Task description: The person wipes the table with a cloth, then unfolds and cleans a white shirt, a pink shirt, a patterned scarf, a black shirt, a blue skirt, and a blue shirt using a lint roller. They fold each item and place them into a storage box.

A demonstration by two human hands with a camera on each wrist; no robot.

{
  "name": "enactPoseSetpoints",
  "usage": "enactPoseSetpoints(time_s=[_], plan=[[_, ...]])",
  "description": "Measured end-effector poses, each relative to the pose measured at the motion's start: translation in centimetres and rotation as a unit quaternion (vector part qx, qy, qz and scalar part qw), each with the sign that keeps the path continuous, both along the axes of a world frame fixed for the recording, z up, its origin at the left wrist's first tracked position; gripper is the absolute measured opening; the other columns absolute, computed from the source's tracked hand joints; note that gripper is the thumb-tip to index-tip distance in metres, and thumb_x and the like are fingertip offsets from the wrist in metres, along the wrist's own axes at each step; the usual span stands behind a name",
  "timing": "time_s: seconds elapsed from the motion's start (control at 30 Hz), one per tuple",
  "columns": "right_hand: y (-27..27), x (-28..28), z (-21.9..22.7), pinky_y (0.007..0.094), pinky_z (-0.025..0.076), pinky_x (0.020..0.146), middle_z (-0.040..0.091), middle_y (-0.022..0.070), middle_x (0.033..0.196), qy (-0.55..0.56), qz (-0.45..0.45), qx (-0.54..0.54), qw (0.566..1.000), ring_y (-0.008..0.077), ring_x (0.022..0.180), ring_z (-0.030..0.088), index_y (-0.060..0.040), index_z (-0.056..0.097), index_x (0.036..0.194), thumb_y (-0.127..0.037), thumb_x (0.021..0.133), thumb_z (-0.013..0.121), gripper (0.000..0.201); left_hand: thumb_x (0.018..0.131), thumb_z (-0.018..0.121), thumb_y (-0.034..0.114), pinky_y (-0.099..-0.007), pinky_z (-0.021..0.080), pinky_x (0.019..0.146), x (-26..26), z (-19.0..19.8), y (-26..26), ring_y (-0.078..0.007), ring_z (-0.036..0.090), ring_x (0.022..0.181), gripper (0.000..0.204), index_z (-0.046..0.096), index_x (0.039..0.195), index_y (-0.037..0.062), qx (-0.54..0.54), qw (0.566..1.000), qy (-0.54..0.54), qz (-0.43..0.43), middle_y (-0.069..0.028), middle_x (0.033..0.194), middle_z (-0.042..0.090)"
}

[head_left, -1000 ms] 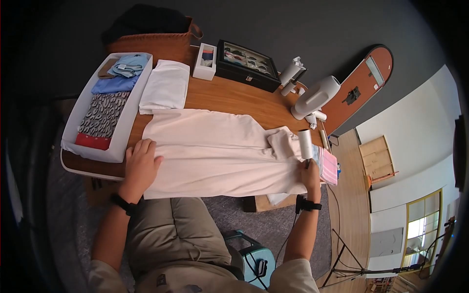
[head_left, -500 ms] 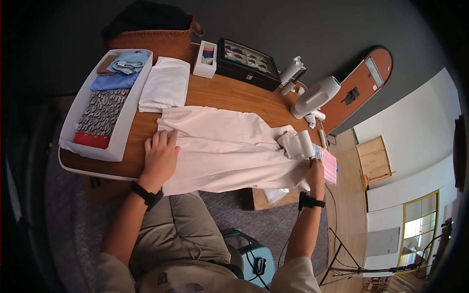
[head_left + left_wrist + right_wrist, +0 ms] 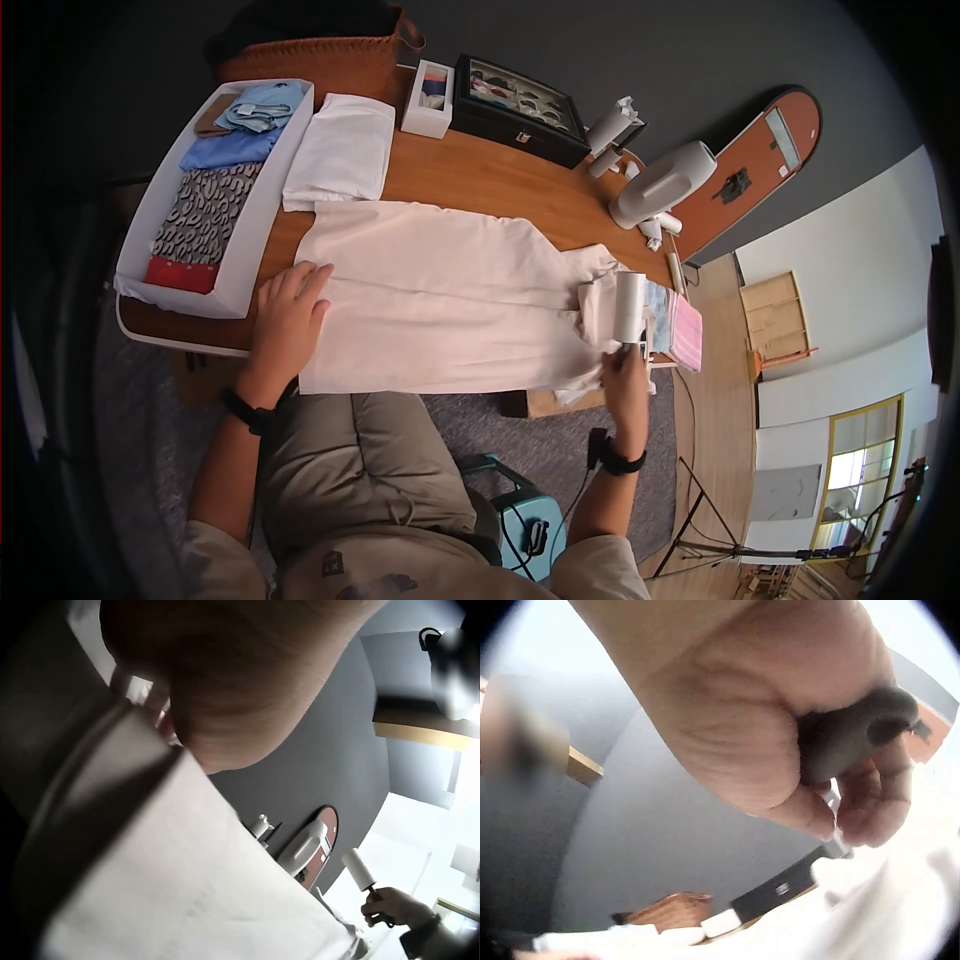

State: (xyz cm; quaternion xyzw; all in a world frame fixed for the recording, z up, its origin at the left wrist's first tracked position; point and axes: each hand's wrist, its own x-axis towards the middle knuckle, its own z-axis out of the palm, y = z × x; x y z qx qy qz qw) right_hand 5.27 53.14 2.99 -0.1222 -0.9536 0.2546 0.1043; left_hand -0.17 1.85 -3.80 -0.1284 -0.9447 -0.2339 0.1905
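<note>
A pale pink garment lies spread over the front of the wooden table, its near edge hanging toward the person's lap. My left hand rests at the garment's left edge, fingers extended and thumb apart. In the left wrist view, fabric hides part of that hand. At the other end, my right hand grips the black handle of a lint roller. Its white roll stands over the bunched collar end, and the left wrist view shows the roller raised above the cloth.
A white bin of folded clothes stands at left, beside a folded white garment. Behind are a woven basket, a small white box and a black glass-topped case. A grey-white bottle and folded pink cloth are at right.
My left hand moved right with the garment's left edge, then back left, and the cloth now lies flatter. My right hand, still gripping the lint roller, has shifted slightly left and toward the body.
</note>
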Motion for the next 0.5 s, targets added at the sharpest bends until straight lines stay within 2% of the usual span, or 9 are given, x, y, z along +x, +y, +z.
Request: enactPoseSetpoints(time_s=[0.03, 0.07, 0.1, 0.13, 0.17, 0.27, 0.37, 0.47, 0.5], plan=[[-4.3, 0.5, 1.6, 0.0452, 0.051, 0.061, 0.064, 0.0184, 0.079, -0.057, 0.005, -0.069, 0.996, 0.0293, 0.064, 0.064, 0.003, 0.052, 0.111, -0.014, 0.107, 0.067, 0.023, 0.096, 0.073, 0.011, -0.0493, 0.042, 0.113, -0.1, -0.3, -0.7, -0.0327, 0.059, 0.129, 0.048, 0.064, 0.143, 0.0057, 0.015, 0.999, 0.01, -0.03, -0.0125, 0.135, 0.064], [-7.2, 1.5, 1.1, 0.0465, 0.05, 0.06, 0.065, 0.0187, 0.08, -0.048, 0.035, -0.092, 0.994, 0.0274, 0.063, 0.063, 0.0035, 0.052, 0.114, -0.015, 0.107, 0.067, 0.025, 0.096, 0.073, 0.011, -0.0493, 0.042, 0.113, -0.2, -0.5, -1.2, -0.0327, 0.059, 0.129, 0.048, 0.064, 0.143, 0.0057, 0.012, 0.999, 0.008, -0.032, -0.0125, 0.135, 0.064], [-9.6, 2.0, 0.0, 0.0465, 0.049, 0.059, 0.065, 0.0208, 0.081, 0.02, 0.117, -0.058, 0.991, 0.0303, 0.061, 0.062, 0.0035, 0.052, 0.116, -0.016, 0.107, 0.067, 0.026, 0.096, 0.072, 0.011, -0.049, 0.042, 0.113, -0.3, -0.7, -1.6, -0.0334, 0.059, 0.129, 0.045, 0.065, 0.141, 0.0051, 0.017, 0.999, 0.009, -0.045, -0.0129, 0.135, 0.065], [-12.3, 2.6, -0.5, 0.0461, 0.05, 0.062, 0.065, 0.0231, 0.082, -0.05, 0.097, -0.124, 0.986, 0.0352, 0.065, 0.063, 0.0028, 0.053, 0.118, -0.016, 0.107, 0.067, 0.026, 0.097, 0.071, 0.01, -0.0486, 0.043, 0.113, -0.3, -0.9, -2.0, -0.0341, 0.06, 0.129, 0.042, 0.067, 0.138, 0.0044, 0.02, 0.998, 0.011, -0.057, -0.0133, 0.135, 0.065], [-15.1, 3.0, -0.9, 0.0463, 0.053, 0.065, 0.064, 0.0238, 0.08, -0.012, 0.158, -0.13, 0.979, 0.0386, 0.068, 0.065, 0.0016, 0.054, 0.12, -0.015, 0.105, 0.068, 0.026, 0.097, 0.071, 0.01, -0.0486, 0.043, 0.113, -0.2, -1.0, -2.1, -0.0341, 0.06, 0.129, 0.042, 0.067, 0.138, 0.0044, 0.016, 0.998, 0.007, -0.057, -0.0133, 0.135, 0.065], [-22.1, 3.5, -2.5, 0.0525, 0.056, 0.067, 0.069, 0.0309, 0.087, -0.003, 0.213, -0.181, 0.96, 0.0512, 0.076, 0.071, 0.0015, 0.051, 0.131, -0.011, 0.102, 0.067, 0.036, 0.098, 0.07, 0.01, -0.0477, 0.042, 0.114, -0.1, -1.3, -1.9, -0.0344, 0.059, 0.131, 0.041, 0.066, 0.138, 0.0032, 0.021, 0.998, 0.017, -0.055, -0.0137, 0.138, 0.065], [-27.5, 4.0, -2.5, 0.0572, 0.057, 0.069, 0.068, 0.0353, 0.106, -0.021, 0.249, -0.202, 0.947, 0.0515, 0.081, 0.071, 0.0062, 0.043, 0.144, -0.007, 0.099, 0.067, 0.052, 0.098, 0.07, 0.01, -0.0476, 0.042, 0.114, -0.2, -2.0, -1.9, -0.0358, 0.059, 0.132, 0.042, 0.065, 0.138, 0.0016, 0.02, 0.998, 0.021, -0.047, -0.015, 0.14, 0.065], [-31.0, 4.5, -3.8, 0.0553, 0.058, 0.067, 0.061, 0.0356, 0.121, 0.04, 0.301, -0.194, 0.933, 0.0501, 0.083, 0.071, 0.0096, 0.04, 0.148, -0.003, 0.098, 0.064, 0.057, 0.096, 0.07, 0.007, -0.0487, 0.041, 0.116, -0.2, -2.3, -2.1, -0.0379, 0.057, 0.135, 0.05, 0.059, 0.144, 0.0, 0.049, 0.998, 0.011, -0.026, -0.0172, 0.143, 0.063], [-31.8, 4.6, -4.1, 0.0553, 0.058, 0.067, 0.061, 0.0356, 0.121, 0.037, 0.299, -0.197, 0.933, 0.0501, 0.083, 0.071, 0.0096, 0.04, 0.148, -0.003, 0.098, 0.064, 0.057, 0.095, 0.07, 0.005, -0.0492, 0.04, 0.117, -0.2, -2.3, -2.1, -0.0385, 0.056, 0.136, 0.055, 0.055, 0.148, -0.0004, 0.068, 0.998, 0.01, -0.016, -0.0181, 0.144, 0.062]])
